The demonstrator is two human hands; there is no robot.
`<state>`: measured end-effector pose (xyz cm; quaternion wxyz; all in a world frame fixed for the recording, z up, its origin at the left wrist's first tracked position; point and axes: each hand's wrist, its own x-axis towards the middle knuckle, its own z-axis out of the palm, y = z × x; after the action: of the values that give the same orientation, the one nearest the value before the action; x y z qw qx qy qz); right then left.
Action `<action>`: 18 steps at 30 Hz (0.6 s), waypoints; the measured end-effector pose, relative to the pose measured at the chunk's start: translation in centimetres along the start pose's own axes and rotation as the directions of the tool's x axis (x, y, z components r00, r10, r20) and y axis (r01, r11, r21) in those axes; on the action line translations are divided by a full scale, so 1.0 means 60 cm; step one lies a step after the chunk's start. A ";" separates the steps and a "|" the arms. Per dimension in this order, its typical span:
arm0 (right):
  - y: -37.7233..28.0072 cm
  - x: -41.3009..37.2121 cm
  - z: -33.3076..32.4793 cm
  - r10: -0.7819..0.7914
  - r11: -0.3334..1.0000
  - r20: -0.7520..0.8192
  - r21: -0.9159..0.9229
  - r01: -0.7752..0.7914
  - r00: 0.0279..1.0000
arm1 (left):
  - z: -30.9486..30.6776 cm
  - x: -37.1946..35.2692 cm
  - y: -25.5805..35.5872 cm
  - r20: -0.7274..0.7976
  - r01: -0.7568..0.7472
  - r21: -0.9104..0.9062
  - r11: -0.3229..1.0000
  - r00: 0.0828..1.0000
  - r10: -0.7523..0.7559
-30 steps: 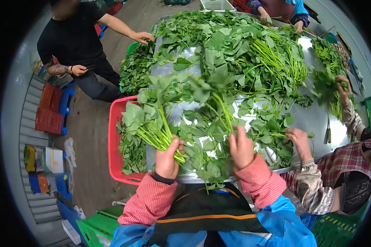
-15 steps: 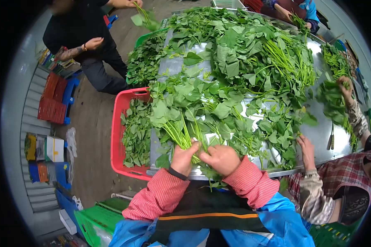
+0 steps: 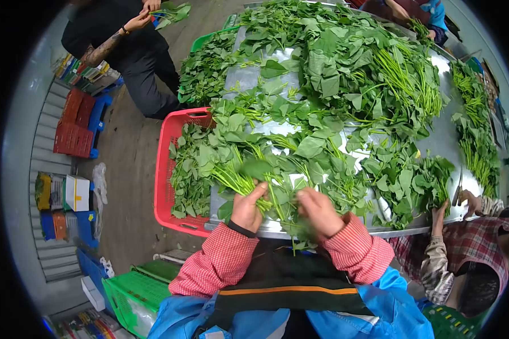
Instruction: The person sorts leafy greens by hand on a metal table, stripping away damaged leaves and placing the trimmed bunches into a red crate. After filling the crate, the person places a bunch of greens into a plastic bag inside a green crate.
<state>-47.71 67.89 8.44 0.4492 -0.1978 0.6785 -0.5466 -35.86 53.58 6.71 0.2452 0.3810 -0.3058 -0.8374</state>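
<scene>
My left hand (image 3: 247, 210) is closed around a bunch of leafy green stems (image 3: 232, 178), whose leaves point away from me over the table's near edge. To its right, my right hand (image 3: 318, 212) has curled fingers, with motion blur at the tips. Whether a stem is between those fingertips cannot be made out. Loose leafy greens (image 3: 300, 150) lie spread just beyond both hands on the metal table (image 3: 271, 226). A red crate (image 3: 163, 186) holding more leaves stands left of my left hand.
A large heap of greens (image 3: 345, 68) covers the table's middle. At the right, a co-worker's hand (image 3: 440, 212) grips a bunch, near scissors (image 3: 459, 182). Another person (image 3: 124, 51) stands at the left holding a sprig. A green crate (image 3: 130, 296) sits behind me at the lower left.
My right hand has moved slightly right, away from my left hand, which keeps the bunch. The co-worker at right has lowered a bunch toward the near edge; the person at left has drawn a sprig inward.
</scene>
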 end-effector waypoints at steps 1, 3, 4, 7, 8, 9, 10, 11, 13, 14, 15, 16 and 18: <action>0.015 0.014 0.006 0.056 0.986 0.160 0.147 -0.080 0.985 | 0.006 0.001 -0.001 0.001 0.008 -0.012 1.000 1.000 -0.008; 0.022 0.027 0.022 0.032 0.962 0.274 0.254 -0.104 0.961 | 0.016 -0.009 0.003 0.015 0.009 0.030 1.000 1.000 -0.009; 0.007 0.028 0.031 0.061 0.920 0.300 0.352 -0.170 0.952 | 0.016 -0.012 0.005 0.038 0.004 0.064 0.998 0.999 -0.006; 0.030 0.041 0.037 0.080 0.911 0.294 0.367 -0.190 0.952 | 0.000 -0.020 -0.003 0.051 0.002 0.132 0.991 0.999 -0.008; 0.054 0.044 0.048 0.013 0.972 0.186 0.228 -0.056 0.982 | 0.003 -0.028 -0.011 0.033 -0.013 0.148 0.989 0.999 0.008; 0.050 0.043 0.057 -0.073 0.995 0.087 0.069 0.067 0.993 | 0.005 -0.034 -0.018 0.017 -0.027 0.165 0.986 1.000 0.025; 0.046 0.039 0.062 -0.131 0.991 0.052 0.041 0.129 0.990 | 0.004 -0.037 -0.023 0.027 -0.049 0.185 0.982 0.999 0.044; 0.041 0.033 0.066 -0.190 0.982 0.019 0.011 0.190 0.982 | 0.000 -0.033 -0.022 0.022 -0.011 0.139 0.990 1.000 0.008; 0.031 0.030 0.064 -0.183 0.981 -0.032 0.060 0.184 0.983 | -0.010 -0.018 -0.009 0.017 0.063 0.045 0.997 0.998 -0.064; 0.033 0.031 0.052 -0.115 0.983 -0.043 0.139 0.120 0.992 | -0.015 -0.013 0.002 0.074 0.069 0.042 0.997 0.995 -0.072; 0.023 0.031 0.049 -0.043 0.974 -0.048 0.221 0.053 0.998 | -0.009 -0.016 0.012 0.072 0.061 0.030 0.998 0.995 -0.063; 0.003 0.025 0.052 -0.051 0.977 -0.046 0.203 0.060 0.998 | 0.003 -0.022 0.023 0.073 0.054 0.022 0.998 0.996 -0.056; -0.001 0.030 0.066 -0.035 0.974 0.091 0.224 0.014 0.995 | 0.009 -0.027 0.020 0.122 0.014 0.079 0.997 0.992 -0.024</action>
<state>-45.36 64.28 7.79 0.4933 -0.1798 0.5883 -0.6150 -35.11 53.94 8.61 0.2029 0.3411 -0.3491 -0.8489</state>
